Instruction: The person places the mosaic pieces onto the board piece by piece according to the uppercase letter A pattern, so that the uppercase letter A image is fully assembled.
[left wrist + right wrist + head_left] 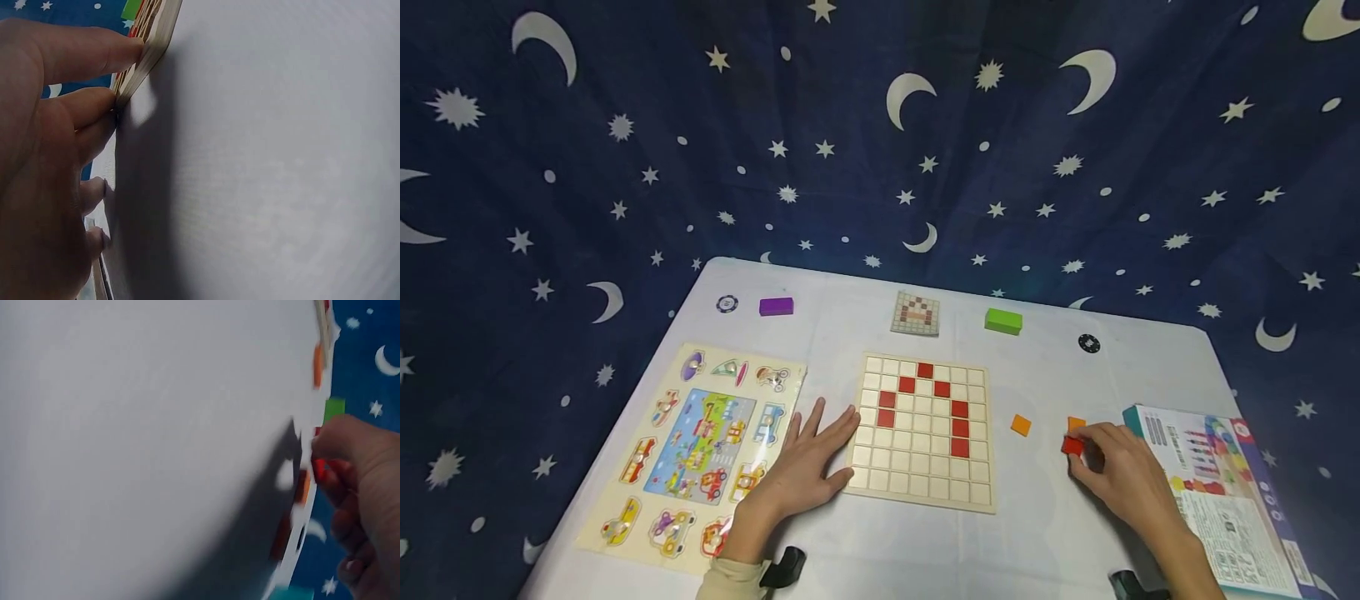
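Pinches a red tile (1072,447) between thumb and fingertips of the right hand (1123,477), with an orange tile (1077,422) just beyond those fingertips and a box (1232,492) close on that hand's right. Rests the left hand (805,468), with fingers spread, beside a gridded board (919,462) (bearing eight red squares (960,428)), with thumb and forefinger touching its edge. Has both hands well apart, with the board and a second orange tile (1020,425) between them and a picture puzzle (655,504) left of the left hand.
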Demonstrator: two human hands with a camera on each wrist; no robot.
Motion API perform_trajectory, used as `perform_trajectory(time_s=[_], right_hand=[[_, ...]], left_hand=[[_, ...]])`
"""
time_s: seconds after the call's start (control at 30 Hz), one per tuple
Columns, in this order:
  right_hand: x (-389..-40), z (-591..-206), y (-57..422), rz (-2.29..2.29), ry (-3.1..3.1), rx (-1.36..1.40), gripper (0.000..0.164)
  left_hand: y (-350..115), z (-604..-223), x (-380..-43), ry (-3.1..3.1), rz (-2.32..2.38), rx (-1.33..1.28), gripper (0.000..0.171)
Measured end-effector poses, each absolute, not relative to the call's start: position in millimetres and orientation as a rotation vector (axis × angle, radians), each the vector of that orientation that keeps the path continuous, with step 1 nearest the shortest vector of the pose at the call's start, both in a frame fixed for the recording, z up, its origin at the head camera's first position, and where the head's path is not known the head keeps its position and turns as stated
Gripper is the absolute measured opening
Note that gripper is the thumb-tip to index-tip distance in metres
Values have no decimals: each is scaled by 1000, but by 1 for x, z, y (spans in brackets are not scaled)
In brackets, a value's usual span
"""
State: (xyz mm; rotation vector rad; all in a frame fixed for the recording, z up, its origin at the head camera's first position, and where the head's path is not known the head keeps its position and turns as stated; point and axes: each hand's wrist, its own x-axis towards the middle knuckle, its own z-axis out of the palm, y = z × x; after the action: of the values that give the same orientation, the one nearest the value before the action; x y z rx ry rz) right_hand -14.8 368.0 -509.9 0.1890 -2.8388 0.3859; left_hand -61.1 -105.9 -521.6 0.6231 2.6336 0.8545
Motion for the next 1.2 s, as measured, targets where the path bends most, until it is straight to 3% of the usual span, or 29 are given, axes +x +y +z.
perform_trajectory(time_s=[0.6,0.97,1.2], right_hand=[[-59,-520,159,600,-2784,639,27],[-58,-528,135,519,-2718,654,10],[-58,-529,138,489,-2742,700,16]], left_hand=[[-104,-523,-62,2633,863,611,75],[-104,-525,-62,2637,848,619,75],[-104,-524,-61,2635,852,607,75]])
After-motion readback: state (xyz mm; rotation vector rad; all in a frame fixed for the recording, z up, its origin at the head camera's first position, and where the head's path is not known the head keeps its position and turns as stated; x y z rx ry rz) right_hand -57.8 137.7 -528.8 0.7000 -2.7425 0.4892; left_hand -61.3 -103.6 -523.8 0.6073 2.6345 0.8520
